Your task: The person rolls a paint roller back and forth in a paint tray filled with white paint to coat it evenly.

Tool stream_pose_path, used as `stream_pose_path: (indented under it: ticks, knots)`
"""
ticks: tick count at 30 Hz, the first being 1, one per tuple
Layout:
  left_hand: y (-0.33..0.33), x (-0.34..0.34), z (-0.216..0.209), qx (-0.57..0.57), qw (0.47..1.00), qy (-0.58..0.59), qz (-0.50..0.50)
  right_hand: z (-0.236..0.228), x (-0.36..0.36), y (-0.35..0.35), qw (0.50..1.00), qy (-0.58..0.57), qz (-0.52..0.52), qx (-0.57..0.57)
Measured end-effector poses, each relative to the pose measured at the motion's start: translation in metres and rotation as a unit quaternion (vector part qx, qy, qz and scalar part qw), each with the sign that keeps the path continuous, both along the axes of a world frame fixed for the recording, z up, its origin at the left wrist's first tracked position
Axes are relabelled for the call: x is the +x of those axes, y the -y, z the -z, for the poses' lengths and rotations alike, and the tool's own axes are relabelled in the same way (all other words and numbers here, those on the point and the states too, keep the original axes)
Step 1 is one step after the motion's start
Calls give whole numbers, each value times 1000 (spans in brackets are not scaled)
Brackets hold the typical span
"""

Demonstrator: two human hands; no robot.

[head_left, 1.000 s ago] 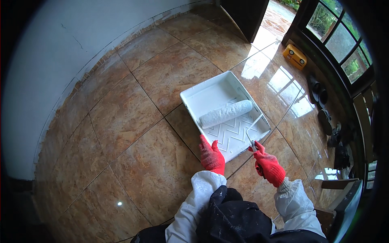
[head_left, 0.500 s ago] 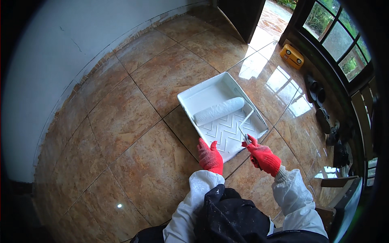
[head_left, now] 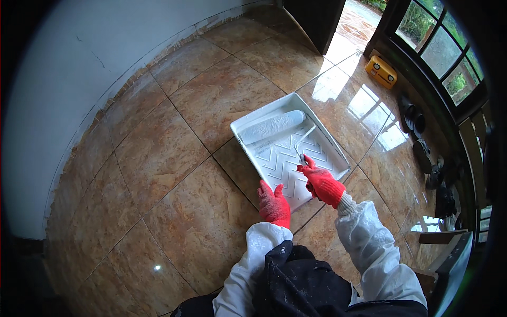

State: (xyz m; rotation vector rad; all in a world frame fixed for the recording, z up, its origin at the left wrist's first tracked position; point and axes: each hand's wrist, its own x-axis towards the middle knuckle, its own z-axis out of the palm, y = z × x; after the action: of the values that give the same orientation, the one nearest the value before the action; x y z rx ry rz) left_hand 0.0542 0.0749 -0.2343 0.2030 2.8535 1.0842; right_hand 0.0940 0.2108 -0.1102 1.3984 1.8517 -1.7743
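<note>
A white paint tray (head_left: 342, 168) with zigzag ridges on its sloped floor rests on the tiles in front of me. Its near left edge is gripped by my left hand (head_left: 274, 205) in a red glove, thumb over the rim. My right hand (head_left: 323, 182), also red-gloved, is closed round the handle of a paint roller (head_left: 272, 127). The roller's paint-coated sleeve lies across the tray's far, deeper end, and its wire frame bends back over the ridges to my hand. Most of the handle is hidden in the glove.
Brown tiles (head_left: 174, 195) surround the tray. A pale wall (head_left: 79, 95) curves along the left. At the far right stand an open dark door (head_left: 312, 24), a yellow case (head_left: 381, 72), and several dark shoes (head_left: 421, 156) along the wall. A chair-like piece (head_left: 449, 269) is at lower right.
My right hand has pushed the roller away and to the left, from the ridged slope into the tray's far end. My left hand and the tray have stayed in place.
</note>
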Motion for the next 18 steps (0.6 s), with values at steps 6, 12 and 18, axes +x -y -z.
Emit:
stream_pose_path:
  ticks: [6,12,18]
  knots:
    - [-4,1,-21,20,993,113,22,9,-11,-9,1000,-23,12,2]
    - [0,1,-1,-17,1000,9,19,7,-20,-1,1000,-17,21,-7]
    - [-5,-2,-23,48,990,130,9,16,-7,-19,997,-46,-18,-53]
